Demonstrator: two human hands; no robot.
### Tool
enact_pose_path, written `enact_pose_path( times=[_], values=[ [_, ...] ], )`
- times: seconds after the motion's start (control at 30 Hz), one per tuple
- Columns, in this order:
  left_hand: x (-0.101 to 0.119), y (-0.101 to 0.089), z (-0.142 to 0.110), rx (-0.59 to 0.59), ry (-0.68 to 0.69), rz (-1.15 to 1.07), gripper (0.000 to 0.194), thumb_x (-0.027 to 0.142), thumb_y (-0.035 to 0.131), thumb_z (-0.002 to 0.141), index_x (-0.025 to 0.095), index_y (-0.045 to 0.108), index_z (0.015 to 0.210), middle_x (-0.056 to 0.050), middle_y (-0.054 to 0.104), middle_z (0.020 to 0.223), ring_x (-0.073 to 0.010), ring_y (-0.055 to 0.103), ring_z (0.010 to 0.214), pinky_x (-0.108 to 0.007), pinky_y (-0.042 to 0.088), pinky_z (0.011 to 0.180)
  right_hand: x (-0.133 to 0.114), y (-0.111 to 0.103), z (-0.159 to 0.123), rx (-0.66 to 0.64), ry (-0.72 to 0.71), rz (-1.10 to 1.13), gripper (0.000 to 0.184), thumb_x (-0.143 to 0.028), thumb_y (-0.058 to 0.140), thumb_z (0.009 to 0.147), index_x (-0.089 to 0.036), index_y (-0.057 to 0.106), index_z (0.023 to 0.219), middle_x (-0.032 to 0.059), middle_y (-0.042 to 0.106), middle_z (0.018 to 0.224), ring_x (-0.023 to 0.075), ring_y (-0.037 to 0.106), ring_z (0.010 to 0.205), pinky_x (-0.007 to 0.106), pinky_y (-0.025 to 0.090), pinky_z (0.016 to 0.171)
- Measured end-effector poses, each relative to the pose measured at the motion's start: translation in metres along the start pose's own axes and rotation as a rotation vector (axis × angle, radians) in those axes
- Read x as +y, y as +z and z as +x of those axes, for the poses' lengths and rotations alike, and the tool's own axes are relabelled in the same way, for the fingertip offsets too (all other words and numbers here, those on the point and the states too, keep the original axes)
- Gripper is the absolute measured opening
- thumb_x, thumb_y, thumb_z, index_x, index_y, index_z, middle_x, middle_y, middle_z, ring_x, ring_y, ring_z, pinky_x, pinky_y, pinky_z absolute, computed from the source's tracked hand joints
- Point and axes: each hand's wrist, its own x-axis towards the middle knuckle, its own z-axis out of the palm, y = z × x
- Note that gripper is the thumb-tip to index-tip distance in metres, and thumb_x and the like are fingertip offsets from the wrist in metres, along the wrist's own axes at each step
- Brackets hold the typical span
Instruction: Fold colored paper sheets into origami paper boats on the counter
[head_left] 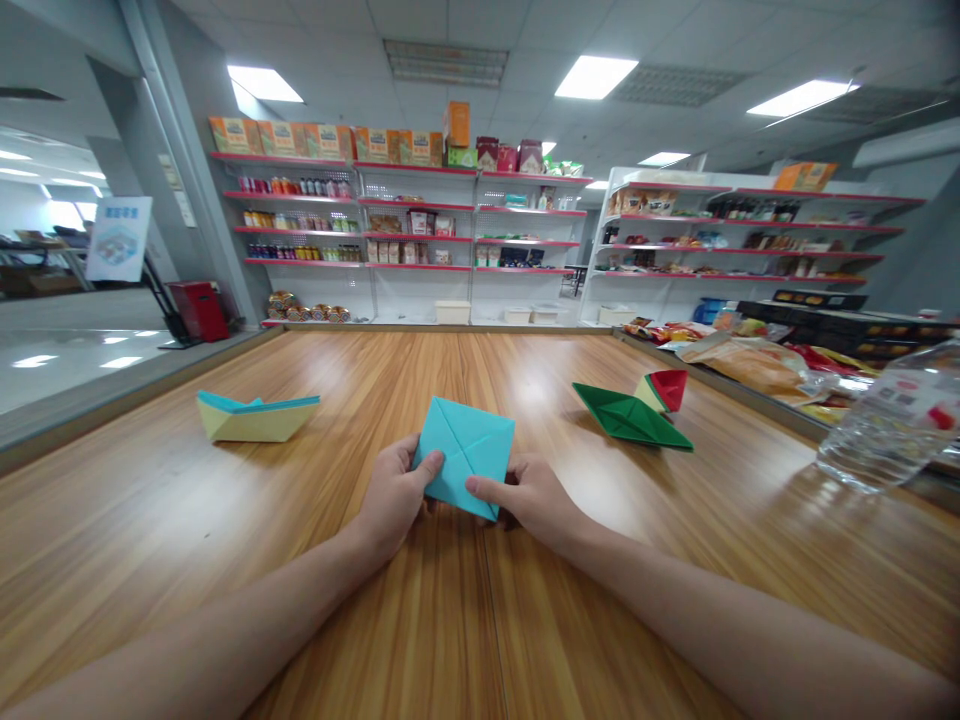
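Note:
A square of folded light-blue paper [466,445], with creases crossing at its middle, is held between both hands just over the wooden table. My left hand [397,490] grips its left edge, thumb on top and fingers hidden underneath. At the lower right edge, my right hand [536,495] pinches it the same way, thumb lying on the front face. To the left stands a yellow and blue paper boat [259,418]. On the right lie a green paper boat [634,418] and, just behind it, a red and cream folded paper piece [664,390].
The wooden table [360,385] stretches ahead. At its right stands a clear plastic bottle [889,425], near packaged snacks [750,360] beyond the table's edge. Stocked shelves [416,222] line the back. A red box [199,310] and a sign [118,240] are at the left.

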Motion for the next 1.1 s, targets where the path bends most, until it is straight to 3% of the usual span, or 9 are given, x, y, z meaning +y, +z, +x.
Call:
enact_pose_path(
  times=[0.07, 0.13, 0.23, 0.3, 0.5, 0.63, 0.77, 0.9, 1.1],
  values=[
    [0.000, -0.002, 0.000, 0.005, 0.006, 0.023, 0.024, 0.035, 0.067, 0.072, 0.013, 0.063, 0.080, 0.000, 0.058, 0.060, -0.0103, 0.047, 0.046, -0.021, 0.037, 0.044, 0.000, -0.001, 0.002, 0.013, -0.046, 0.082, 0.034, -0.042, 0.074, 0.066, -0.014, 0.066, 0.082, 0.0056, 0.069, 0.078, 0.0164, 0.063, 0.067, 0.027, 0.050, 0.059],
    [0.000, -0.003, 0.000, -0.006, 0.001, 0.048, 0.024, 0.035, 0.068, 0.071, 0.013, 0.064, 0.080, 0.000, 0.058, 0.059, -0.0105, 0.047, 0.046, -0.021, 0.034, 0.043, -0.001, -0.004, 0.004, 0.050, -0.063, 0.189, 0.044, -0.036, 0.078, 0.062, -0.016, 0.063, 0.098, 0.0070, 0.069, 0.095, 0.0196, 0.064, 0.083, 0.032, 0.051, 0.074],
    [0.002, -0.004, -0.001, -0.041, -0.014, 0.078, 0.025, 0.036, 0.067, 0.070, 0.013, 0.066, 0.079, 0.000, 0.057, 0.056, -0.0110, 0.046, 0.045, -0.021, 0.032, 0.042, -0.002, -0.007, 0.007, 0.170, -0.006, 0.328, 0.053, -0.037, 0.078, 0.062, -0.017, 0.057, 0.107, 0.0073, 0.067, 0.094, 0.0195, 0.063, 0.080, 0.031, 0.050, 0.069],
    [0.004, -0.004, -0.002, -0.070, -0.005, 0.099, 0.026, 0.037, 0.067, 0.070, 0.013, 0.066, 0.078, -0.001, 0.058, 0.058, -0.0122, 0.047, 0.047, -0.021, 0.033, 0.044, -0.002, -0.009, 0.008, 0.197, 0.025, 0.396, 0.049, -0.041, 0.076, 0.064, -0.016, 0.058, 0.103, 0.0069, 0.067, 0.089, 0.0176, 0.063, 0.073, 0.029, 0.049, 0.064],
    [0.011, 0.002, -0.006, -0.129, 0.112, 0.519, 0.037, 0.045, 0.057, 0.077, 0.015, 0.058, 0.055, 0.000, 0.049, 0.052, -0.0133, 0.044, 0.050, -0.023, 0.028, 0.046, -0.002, -0.014, 0.003, -0.187, 0.118, 0.210, 0.036, -0.042, 0.075, 0.065, -0.011, 0.069, 0.083, 0.0064, 0.069, 0.076, 0.0170, 0.063, 0.066, 0.030, 0.049, 0.063],
    [0.010, 0.006, -0.008, -0.072, 0.161, 0.775, 0.050, 0.052, 0.050, 0.081, 0.018, 0.044, 0.046, 0.003, 0.036, 0.046, -0.0111, 0.034, 0.045, -0.025, 0.020, 0.044, -0.005, -0.016, 0.001, -0.271, 0.142, 0.092, 0.033, -0.040, 0.076, 0.064, -0.012, 0.070, 0.079, 0.0056, 0.070, 0.077, 0.0153, 0.062, 0.064, 0.026, 0.049, 0.059],
    [0.010, 0.008, -0.009, -0.102, 0.166, 0.825, 0.049, 0.052, 0.047, 0.083, 0.018, 0.041, 0.048, 0.003, 0.034, 0.048, -0.0108, 0.035, 0.047, -0.024, 0.020, 0.045, -0.004, -0.016, 0.002, -0.298, 0.143, 0.101, 0.031, -0.035, 0.077, 0.062, -0.013, 0.069, 0.084, 0.0053, 0.070, 0.082, 0.0151, 0.063, 0.068, 0.027, 0.050, 0.064],
    [0.011, 0.009, -0.009, -0.161, 0.148, 0.799, 0.050, 0.051, 0.043, 0.085, 0.017, 0.040, 0.049, 0.003, 0.031, 0.051, -0.0104, 0.033, 0.048, -0.023, 0.020, 0.045, 0.000, -0.014, 0.003, -0.277, 0.164, 0.171, 0.032, -0.038, 0.077, 0.062, -0.011, 0.068, 0.075, 0.0047, 0.068, 0.073, 0.0123, 0.060, 0.060, 0.025, 0.047, 0.058],
    [0.007, 0.009, -0.007, -0.234, 0.122, 0.699, 0.051, 0.053, 0.037, 0.087, 0.017, 0.040, 0.051, 0.003, 0.029, 0.053, -0.0098, 0.030, 0.049, -0.023, 0.022, 0.045, 0.005, -0.010, 0.005, -0.180, 0.163, 0.268, 0.046, -0.052, 0.070, 0.066, -0.012, 0.054, 0.051, -0.0032, 0.049, 0.046, 0.0049, 0.039, 0.039, 0.020, 0.029, 0.040]
  ],
)
